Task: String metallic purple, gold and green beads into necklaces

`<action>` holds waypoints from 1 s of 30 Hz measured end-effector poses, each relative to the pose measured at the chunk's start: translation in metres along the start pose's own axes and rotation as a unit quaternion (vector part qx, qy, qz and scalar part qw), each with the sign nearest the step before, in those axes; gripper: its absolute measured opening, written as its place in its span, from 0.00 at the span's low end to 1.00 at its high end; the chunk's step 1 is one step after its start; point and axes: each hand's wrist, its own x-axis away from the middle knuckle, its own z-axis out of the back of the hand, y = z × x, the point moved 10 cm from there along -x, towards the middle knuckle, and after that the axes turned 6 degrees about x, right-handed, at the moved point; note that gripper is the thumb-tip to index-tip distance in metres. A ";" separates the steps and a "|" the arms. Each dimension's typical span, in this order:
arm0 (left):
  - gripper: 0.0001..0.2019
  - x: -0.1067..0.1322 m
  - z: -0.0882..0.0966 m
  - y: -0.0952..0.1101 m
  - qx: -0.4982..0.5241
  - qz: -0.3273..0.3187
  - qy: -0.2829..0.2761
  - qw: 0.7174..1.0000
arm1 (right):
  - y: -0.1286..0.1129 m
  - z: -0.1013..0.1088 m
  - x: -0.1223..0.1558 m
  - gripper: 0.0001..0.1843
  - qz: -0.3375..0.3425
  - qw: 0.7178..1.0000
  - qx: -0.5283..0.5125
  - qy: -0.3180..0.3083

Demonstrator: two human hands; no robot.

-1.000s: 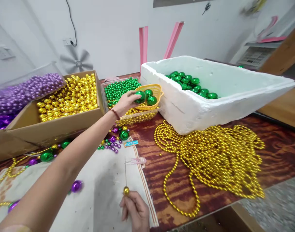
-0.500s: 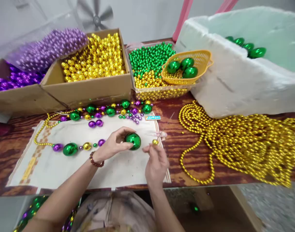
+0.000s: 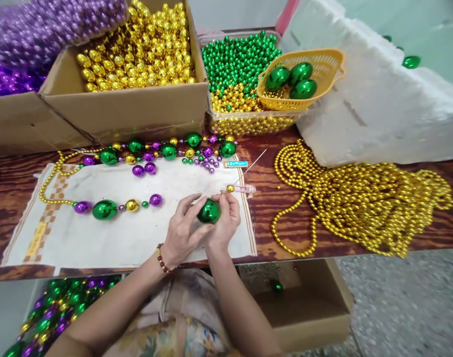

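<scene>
Over the white cloth (image 3: 118, 238), my left hand (image 3: 182, 230) pinches a large green bead (image 3: 209, 211) between thumb and fingers. My right hand (image 3: 222, 223) meets it from the right and holds a thin needle (image 3: 249, 166) that slants up to the right, with a small gold bead (image 3: 230, 188) on it near my fingers. A partly strung strand of green, gold and purple beads (image 3: 107, 208) lies on the cloth to the left.
Behind stand a cardboard box of gold beads (image 3: 133, 49), purple beads (image 3: 33, 34), a tray of small green and gold beads (image 3: 241, 74), a yellow basket (image 3: 323, 74) with three green beads and a white foam box (image 3: 378, 109). Gold bead strings (image 3: 368, 198) pile at right.
My left hand took a green bead from the yellow basket and brought it down over the cloth. My right hand rose with the needle and closed in on the bead.
</scene>
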 end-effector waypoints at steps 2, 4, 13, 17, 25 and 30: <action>0.30 0.002 -0.003 0.000 -0.026 -0.014 0.007 1.000 | 0.004 0.002 0.001 0.12 -0.009 1.000 0.011 0.008; 0.29 0.002 -0.003 -0.003 -0.027 -0.013 0.016 0.999 | 0.006 0.002 0.001 0.12 -0.009 1.000 0.023 0.012; 0.20 -0.010 0.014 -0.015 0.038 0.005 0.010 0.999 | -0.002 0.020 0.000 0.10 0.054 0.996 0.071 -0.028; 0.19 -0.025 0.036 -0.028 0.096 0.043 0.031 0.994 | 0.002 0.035 0.018 0.08 0.058 0.979 0.156 -0.118; 0.18 -0.066 0.075 -0.054 0.314 0.182 0.096 0.927 | 0.015 0.029 0.054 0.07 0.093 0.927 0.247 -0.266; 0.19 -0.072 0.073 -0.054 0.409 0.202 0.092 0.885 | 0.016 0.021 0.056 0.07 0.105 0.923 0.249 -0.275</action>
